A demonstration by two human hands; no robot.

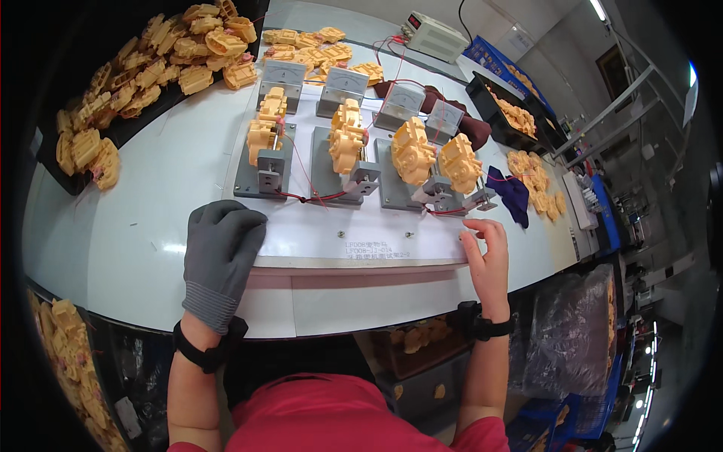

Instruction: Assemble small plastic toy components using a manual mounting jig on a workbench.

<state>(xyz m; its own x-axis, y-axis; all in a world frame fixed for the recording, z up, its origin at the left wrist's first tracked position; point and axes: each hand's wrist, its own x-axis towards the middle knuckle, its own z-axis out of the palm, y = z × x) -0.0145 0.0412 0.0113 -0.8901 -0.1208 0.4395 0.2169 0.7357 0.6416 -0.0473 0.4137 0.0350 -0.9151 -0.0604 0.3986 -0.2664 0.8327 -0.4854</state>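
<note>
My left hand [222,252], in a grey knit glove, rests at the left front edge of a white board [301,237]. Its fingers are bent and pressed together, hiding whatever might be under them. My bare right hand [488,252] hovers by the board's right front corner, thumb and forefinger slightly apart and nothing between them. Across the board stand several grey fixtures [325,169], each carrying a yellow plastic gearbox-like part [346,137]. Red and black wires [312,199] run along their fronts. Analog meters [344,83] stand behind, some partly covered by the parts.
Black bins of yellow parts stand at the left [45,162] and far right [482,98]. Loose parts [531,177] lie on the right side of the table, near a dark purple cloth [508,194]. A power supply box [435,36] sits at the back with wires attached.
</note>
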